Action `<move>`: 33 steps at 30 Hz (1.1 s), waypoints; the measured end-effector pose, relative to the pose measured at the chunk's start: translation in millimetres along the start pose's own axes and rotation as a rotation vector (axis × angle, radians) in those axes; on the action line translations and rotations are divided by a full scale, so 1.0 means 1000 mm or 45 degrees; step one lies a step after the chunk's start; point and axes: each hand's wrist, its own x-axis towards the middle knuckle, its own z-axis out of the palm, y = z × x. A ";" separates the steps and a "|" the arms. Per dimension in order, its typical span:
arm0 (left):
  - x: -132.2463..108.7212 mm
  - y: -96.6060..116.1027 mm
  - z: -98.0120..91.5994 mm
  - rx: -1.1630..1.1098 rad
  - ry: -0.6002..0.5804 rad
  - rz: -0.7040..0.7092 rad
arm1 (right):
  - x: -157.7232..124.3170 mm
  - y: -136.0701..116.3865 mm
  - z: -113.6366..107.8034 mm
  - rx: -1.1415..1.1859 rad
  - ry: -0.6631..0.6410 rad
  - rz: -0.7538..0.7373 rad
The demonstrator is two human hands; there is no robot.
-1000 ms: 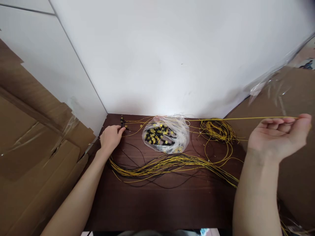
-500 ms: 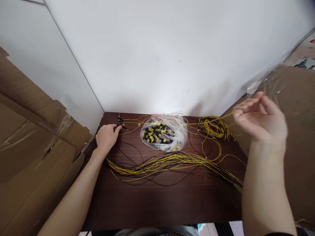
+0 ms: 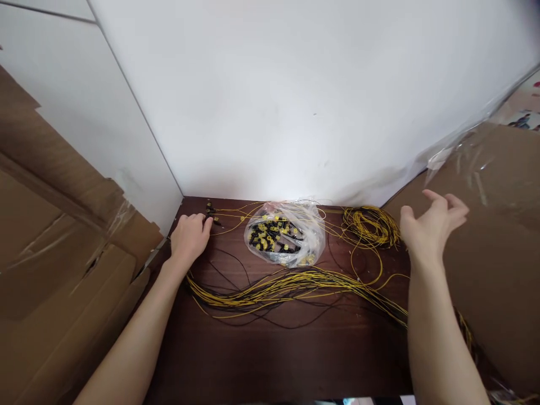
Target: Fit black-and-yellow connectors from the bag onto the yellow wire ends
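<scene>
At the table's far left, my left hand [image 3: 190,237] is closed, thumb and forefinger together at a small black connector piece. Beside its fingertips are several black-and-yellow connectors [image 3: 215,220], with thin yellow wires running right from them. My right hand [image 3: 434,222] is raised at the right, open, fingers and thumb apart, holding nothing. Just left of it lies a coil of yellow and black wire [image 3: 371,225]. In the middle sits a clear plastic bag [image 3: 314,236] with many black-and-yellow connectors inside. Nearer to me, a long bundle of yellow and black wires [image 3: 295,281] stretches across the table.
The dark brown table [image 3: 278,360] meets a white wall [image 3: 270,101] at the back. Cardboard stands on the left [image 3: 63,270] and on the right [image 3: 498,225], with clear plastic film [image 3: 442,157] at the right one's top edge. More wire hangs beyond my right forearm.
My right hand has let go of the yellow wire it was pulling up at the right; its fingers have spread. My left hand stays by the connectors. The view has shifted slightly.
</scene>
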 end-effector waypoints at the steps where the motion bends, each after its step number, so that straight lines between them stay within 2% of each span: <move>1: 0.000 -0.001 0.002 0.013 0.009 0.015 | -0.002 -0.007 0.000 -0.101 0.024 -0.087; 3: 0.000 -0.003 0.005 0.037 0.031 0.046 | -0.008 -0.026 0.001 -0.020 -0.061 -0.240; 4: 0.001 -0.004 0.007 0.044 0.043 0.063 | -0.013 -0.038 0.004 0.088 -0.216 -0.292; 6: 0.001 -0.004 0.010 0.042 0.065 0.095 | -0.026 -0.064 0.017 0.308 -0.675 -0.397; 8: 0.000 -0.003 0.012 0.033 0.078 0.122 | -0.040 -0.089 0.038 0.471 -1.059 -0.613; 11: -0.001 0.000 0.013 0.038 0.101 0.154 | -0.060 -0.116 0.079 0.524 -1.390 -0.908; 15: -0.002 0.003 0.011 0.059 0.124 0.175 | -0.075 -0.141 0.128 0.243 -1.521 -1.132; 19: -0.002 0.002 0.010 0.077 0.139 0.148 | -0.078 -0.160 0.153 -0.025 -1.615 -1.227; 26: -0.005 0.007 0.008 0.041 0.272 0.083 | -0.071 -0.178 0.171 -0.116 -1.757 -1.164; 29: -0.003 0.017 0.005 -0.086 0.318 0.178 | -0.069 -0.182 0.173 -0.098 -1.835 -1.124; 33: 0.009 0.034 0.008 -0.281 0.217 0.404 | -0.070 -0.184 0.172 0.001 -1.862 -1.092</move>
